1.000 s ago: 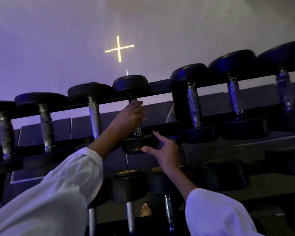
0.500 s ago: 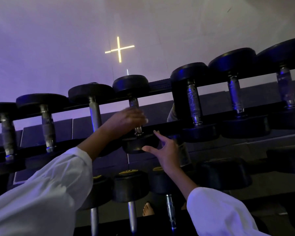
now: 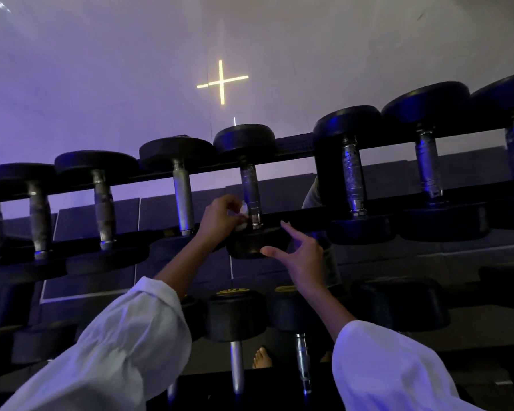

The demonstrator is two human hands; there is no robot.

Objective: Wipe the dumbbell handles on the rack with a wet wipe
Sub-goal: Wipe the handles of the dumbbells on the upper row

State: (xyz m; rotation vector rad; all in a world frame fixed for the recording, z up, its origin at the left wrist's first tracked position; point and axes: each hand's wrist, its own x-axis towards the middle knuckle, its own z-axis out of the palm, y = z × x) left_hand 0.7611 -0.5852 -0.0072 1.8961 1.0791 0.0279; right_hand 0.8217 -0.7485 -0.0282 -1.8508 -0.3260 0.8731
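The left hand (image 3: 220, 218) has slid off the handle (image 3: 250, 194), fingers still pinching the wet wipe (image 3: 243, 209) (bunched); right hand (image 3: 301, 256) spread, empty, steadying the dumbbell head (image 3: 251, 243); probably done here.

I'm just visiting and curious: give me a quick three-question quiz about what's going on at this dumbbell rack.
1. True or false: the left hand pinches a small white wet wipe beside a metal dumbbell handle.
2. Which hand is open, with fingers spread: A left, B right?
3. Fill in: the right hand reaches toward the black rubber ____ end below that handle.

Key: 1 true; 2 B; 3 dumbbell.
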